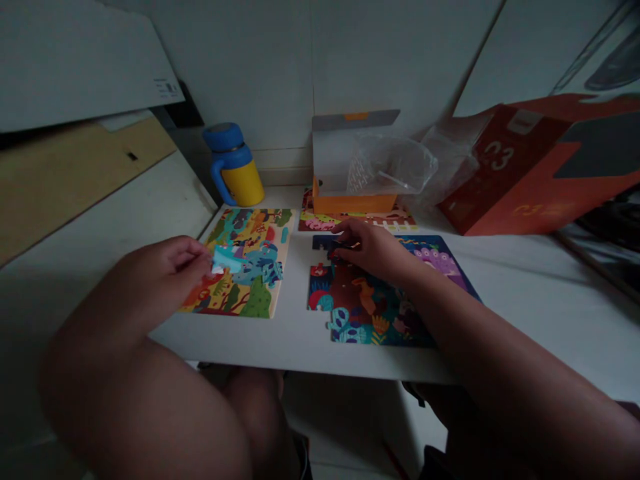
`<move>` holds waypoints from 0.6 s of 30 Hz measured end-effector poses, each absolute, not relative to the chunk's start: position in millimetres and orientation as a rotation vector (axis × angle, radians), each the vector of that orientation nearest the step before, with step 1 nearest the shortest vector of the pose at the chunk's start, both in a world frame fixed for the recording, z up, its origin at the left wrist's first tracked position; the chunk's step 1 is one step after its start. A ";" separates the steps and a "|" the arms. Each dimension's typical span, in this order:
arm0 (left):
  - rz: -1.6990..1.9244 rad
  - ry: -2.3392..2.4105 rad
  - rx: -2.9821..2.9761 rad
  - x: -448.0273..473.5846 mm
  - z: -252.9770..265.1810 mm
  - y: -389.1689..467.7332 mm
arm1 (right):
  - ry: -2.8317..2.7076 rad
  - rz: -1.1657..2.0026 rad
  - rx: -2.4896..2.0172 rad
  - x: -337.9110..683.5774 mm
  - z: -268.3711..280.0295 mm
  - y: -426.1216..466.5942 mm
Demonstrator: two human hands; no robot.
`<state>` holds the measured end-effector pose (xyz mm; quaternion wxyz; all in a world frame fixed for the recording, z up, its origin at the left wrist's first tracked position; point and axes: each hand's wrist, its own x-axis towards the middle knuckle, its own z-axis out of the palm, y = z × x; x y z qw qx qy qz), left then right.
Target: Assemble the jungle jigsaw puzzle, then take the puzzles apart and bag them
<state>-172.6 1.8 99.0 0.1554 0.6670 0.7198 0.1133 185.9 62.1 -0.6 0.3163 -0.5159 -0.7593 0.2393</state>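
My left hand (187, 263) is closed in a pinch on a light blue puzzle piece (226, 257), held over the brightly coloured picture (257, 300) at the left. Loose blue puzzle pieces (271, 272) lie on that picture's right side. My right hand (367, 247) reaches over the dark blue jigsaw puzzle (365, 293), whose left edge is uneven with gaps. Its thumb and forefinger close around a small dark and red puzzle piece (333, 254) at the upper left of the jigsaw, partly hidden by the fingers.
A blue and yellow bottle (240, 173) stands at the back left. Behind the jigsaw, an opened orange box (350, 203) with clear plastic bags (395, 163) rests on another picture (325, 221). A large orange-red box (520, 167) stands right. The white table's (295, 347) front edge is near my legs.
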 end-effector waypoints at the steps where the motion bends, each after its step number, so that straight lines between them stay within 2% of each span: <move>1: 0.349 2.060 1.884 -176.3 99.7 0.1 | -2.003 0.639 -1.348 185.2 -1.2 61.9; 18: 0.347 2.017 2.039 -174.1 87.1 9.5 | -2.130 0.542 -1.180 169.3 -11.0 64.2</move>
